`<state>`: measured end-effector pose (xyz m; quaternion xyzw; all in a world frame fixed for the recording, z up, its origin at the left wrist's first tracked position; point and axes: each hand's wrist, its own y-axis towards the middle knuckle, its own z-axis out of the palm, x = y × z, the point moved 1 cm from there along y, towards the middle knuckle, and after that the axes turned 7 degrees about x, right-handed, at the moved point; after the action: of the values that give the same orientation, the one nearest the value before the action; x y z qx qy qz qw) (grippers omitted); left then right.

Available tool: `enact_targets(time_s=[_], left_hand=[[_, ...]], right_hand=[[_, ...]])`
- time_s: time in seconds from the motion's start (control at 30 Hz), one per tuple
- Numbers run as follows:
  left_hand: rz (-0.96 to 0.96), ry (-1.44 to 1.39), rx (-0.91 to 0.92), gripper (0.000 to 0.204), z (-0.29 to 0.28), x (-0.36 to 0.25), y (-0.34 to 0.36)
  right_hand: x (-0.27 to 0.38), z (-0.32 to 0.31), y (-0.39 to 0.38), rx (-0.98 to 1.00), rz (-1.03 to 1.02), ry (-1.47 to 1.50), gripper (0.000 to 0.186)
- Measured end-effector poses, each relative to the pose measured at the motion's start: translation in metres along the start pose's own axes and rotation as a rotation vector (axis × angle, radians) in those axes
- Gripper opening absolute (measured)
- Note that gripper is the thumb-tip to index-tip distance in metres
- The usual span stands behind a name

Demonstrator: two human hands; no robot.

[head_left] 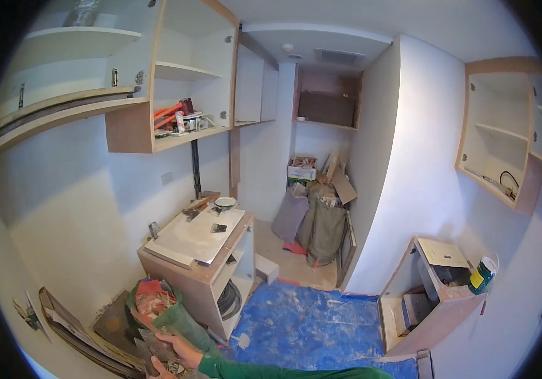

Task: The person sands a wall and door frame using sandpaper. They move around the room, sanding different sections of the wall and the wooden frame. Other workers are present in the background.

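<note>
My right hand (184,351), its arm in a green sleeve, reaches across to the lower left. Its fingers are closed on a grey flat piece (151,346) with pointed corners, whose kind I cannot make out. Low at the frame's edge, part of my left hand (162,370) shows, with its fingers against the same piece. Just beyond the hands stands a green sack (179,319), open at the top and filled with reddish and pale rubble (154,300). Most of my left hand is cut off by the lower edge.
Flat boards (81,335) lean at the left wall. A base cabinet (204,275) carries a white board (198,234) and a tub (225,203). Blue sheeting (312,322) covers the floor. Full sacks (324,230) stand at the back; a paint can (483,275) sits on the right cabinet (425,316).
</note>
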<state>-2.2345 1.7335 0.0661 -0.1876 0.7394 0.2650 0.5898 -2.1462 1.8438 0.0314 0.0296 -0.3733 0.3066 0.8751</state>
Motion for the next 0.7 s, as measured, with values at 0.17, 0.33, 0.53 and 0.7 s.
enact_targets(time_s=[0.17, 0.33, 0.53, 0.7], left_hand=[[0.167, -0.026, 0.022, 0.054, 0.016, -0.002, 0.004], [0.353, 0.515, 0.202, 0.048, 0.02, 0.005, -0.024], [0.598, 0.39, 0.118, 0.037, 0.015, -0.001, -0.009], [0.401, 0.22, 0.179, 0.038, 0.001, 0.012, 0.004]], right_hand=[[-0.009, -0.003, 0.014, 0.009, -0.28, -0.351, 0.039], [0.02, 0.0, 0.011, 0.112, -0.292, -0.35, 0.046], [0.013, 0.035, -0.022, 0.168, -0.265, -0.561, 0.089], [0.026, 0.034, -0.039, 0.184, -0.132, -1.146, 0.099]])
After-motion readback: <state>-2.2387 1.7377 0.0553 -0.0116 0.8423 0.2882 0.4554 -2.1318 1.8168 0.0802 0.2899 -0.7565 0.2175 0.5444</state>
